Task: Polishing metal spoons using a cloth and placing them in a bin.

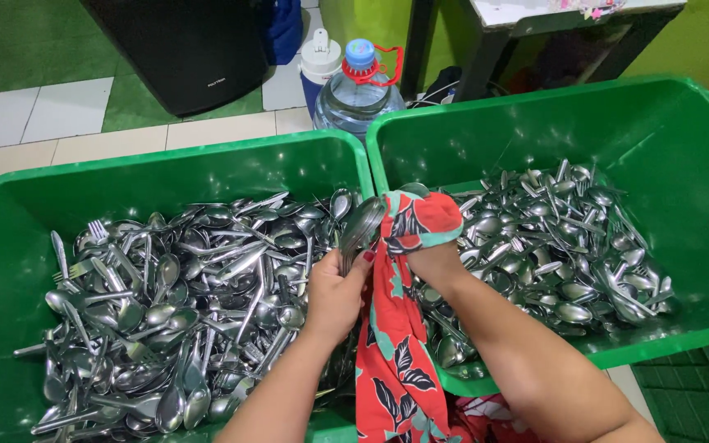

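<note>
Meanwhile left hand point(334, 299) fingers grip spoons point(360, 230), right hand point(428, 246) clutches floral cloth point(391, 328), between two cutlery-filled green crates point(354, 156).

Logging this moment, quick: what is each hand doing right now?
Left hand: closed on a bunch of spoons.
Right hand: wrapped in the red patterned cloth, wiping the spoons; grip hidden.
</note>
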